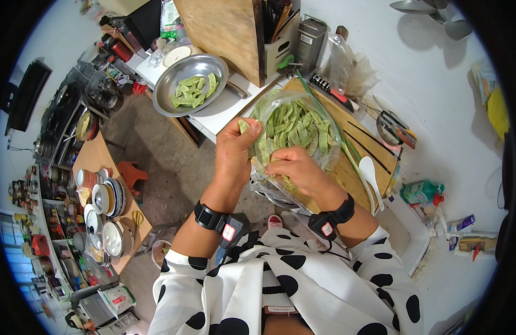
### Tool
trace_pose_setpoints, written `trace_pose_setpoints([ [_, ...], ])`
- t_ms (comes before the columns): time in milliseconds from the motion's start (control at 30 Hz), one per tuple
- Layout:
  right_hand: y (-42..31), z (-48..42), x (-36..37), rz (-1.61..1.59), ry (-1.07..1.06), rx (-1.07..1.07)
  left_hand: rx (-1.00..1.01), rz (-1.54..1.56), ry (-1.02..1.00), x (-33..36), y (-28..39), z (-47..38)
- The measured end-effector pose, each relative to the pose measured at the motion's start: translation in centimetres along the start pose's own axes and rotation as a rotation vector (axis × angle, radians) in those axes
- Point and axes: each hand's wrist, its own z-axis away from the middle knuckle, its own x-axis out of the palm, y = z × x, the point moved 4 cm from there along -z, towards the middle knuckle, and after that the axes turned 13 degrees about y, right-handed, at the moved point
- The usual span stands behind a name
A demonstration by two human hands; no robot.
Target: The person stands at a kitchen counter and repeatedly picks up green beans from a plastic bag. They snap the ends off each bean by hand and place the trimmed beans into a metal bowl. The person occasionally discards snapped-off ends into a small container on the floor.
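Note:
Flat green bean pods (293, 123) fill a clear plastic bag (335, 153) lying over a wooden cutting board (367, 138). At the bag's near left edge, my left hand (237, 146) pinches a green bean pod (261, 146) between thumb and fingers. My right hand (293, 165) has its fingers curled at the lower end of that pod, over the bag's near side. Thin bean strings or scraps (288, 182) lie just under the right hand. More bean pieces (193, 92) rest in a steel pan (161, 90) on the white counter, up and left of my hands.
Long green onions (352, 157), dark chopsticks (369, 144) and a white spoon (368, 171) lie on the board's right side. A sink (417, 247) is at the lower right. Behind the pan stands a large wooden board (224, 33). Stacked bowls (101, 199) sit on a table at left.

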Motion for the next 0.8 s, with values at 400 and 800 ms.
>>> trace_pose_setpoints([
  [400,-3.4,0.4,-3.8,0.475,-0.166,-0.262,0.394,-0.727,-0.074,-0.8,2.8,-0.5],
  [800,-4.7,0.2,-3.3,0.567,-0.105,-0.403,0.532,-1.141,-0.667,2.2,1.8,2.4],
])
